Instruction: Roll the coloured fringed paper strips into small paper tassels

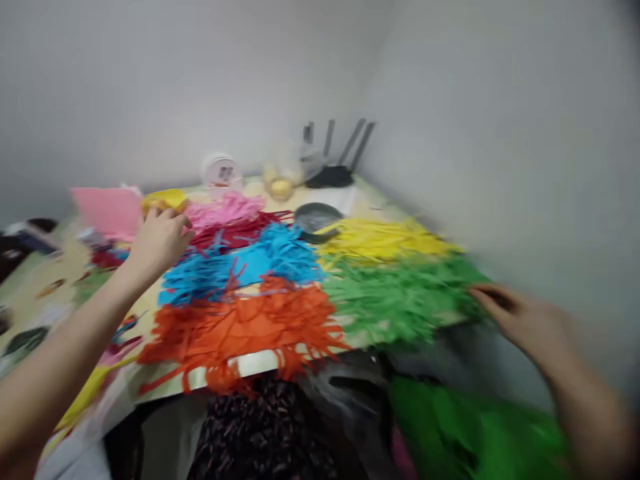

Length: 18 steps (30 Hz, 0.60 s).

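Observation:
Heaps of cut paper strips cover the table: orange (245, 327) at the front, blue (240, 263) behind it, green (400, 297) and yellow (380, 240) on the right, pink (225, 210) and dark red (240, 230) further back. My left hand (157, 240) reaches to the far left of the table, fingers curled near a yellow piece (165, 199) and the pink strips; whether it holds anything is hidden. My right hand (505, 313) hovers at the right end of the green heap, blurred by motion. A green sheet (465, 427) lies below on my lap.
A pink sheet (107, 210) stands at the far left. A white cup (220, 170), a yellowish container (280, 183), a dark bowl (315, 219) and a black device with upright rods (333, 170) sit at the back near the wall corner. The table edge (250, 363) is close in front.

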Each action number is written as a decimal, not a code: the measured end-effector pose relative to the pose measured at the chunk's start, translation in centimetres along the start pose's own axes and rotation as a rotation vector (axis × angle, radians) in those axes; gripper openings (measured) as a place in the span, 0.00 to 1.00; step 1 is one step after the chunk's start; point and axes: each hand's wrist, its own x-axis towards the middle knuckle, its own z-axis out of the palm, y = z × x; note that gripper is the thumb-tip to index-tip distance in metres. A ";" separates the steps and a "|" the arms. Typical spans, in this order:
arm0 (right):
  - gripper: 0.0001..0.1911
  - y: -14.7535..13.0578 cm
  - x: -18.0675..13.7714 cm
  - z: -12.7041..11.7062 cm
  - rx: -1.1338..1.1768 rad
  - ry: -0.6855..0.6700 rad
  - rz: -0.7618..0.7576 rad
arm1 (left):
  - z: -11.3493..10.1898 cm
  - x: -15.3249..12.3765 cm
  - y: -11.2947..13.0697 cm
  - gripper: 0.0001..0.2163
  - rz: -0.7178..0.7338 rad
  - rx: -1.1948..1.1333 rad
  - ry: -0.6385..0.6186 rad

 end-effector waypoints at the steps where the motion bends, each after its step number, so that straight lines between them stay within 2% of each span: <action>1: 0.18 0.8 0.2 -0.4 -0.173 -0.122 -0.115 | -0.2 0.6 3.6 0.12 0.136 -0.066 -0.001; 3: 0.14 2.6 0.9 -0.5 -0.271 -0.158 -0.125 | -0.5 0.9 11.7 0.12 0.452 -0.243 -0.081; 5: 0.09 4.3 1.3 -0.1 -0.336 -0.194 -0.139 | -0.3 0.2 20.2 0.10 0.694 -0.338 -0.162; 8: 0.12 5.9 1.3 0.9 -0.395 -0.259 -0.216 | 1.3 -1.5 32.1 0.10 0.933 -0.427 -0.270; 10: 0.15 6.3 1.1 1.3 -0.427 -0.294 -0.286 | 3.0 -2.1 38.4 0.10 0.974 -0.487 -0.319; 12: 0.17 6.5 1.1 1.4 -0.461 -0.314 -0.349 | 4.9 -2.4 42.8 0.12 0.944 -0.490 -0.311; 14: 0.16 6.7 1.3 1.3 -0.495 -0.322 -0.399 | 6.6 -2.4 45.3 0.14 0.870 -0.467 -0.303; 18: 0.13 7.0 2.2 0.8 -0.537 -0.335 -0.476 | 8.8 -2.2 46.1 0.13 0.781 -0.429 -0.323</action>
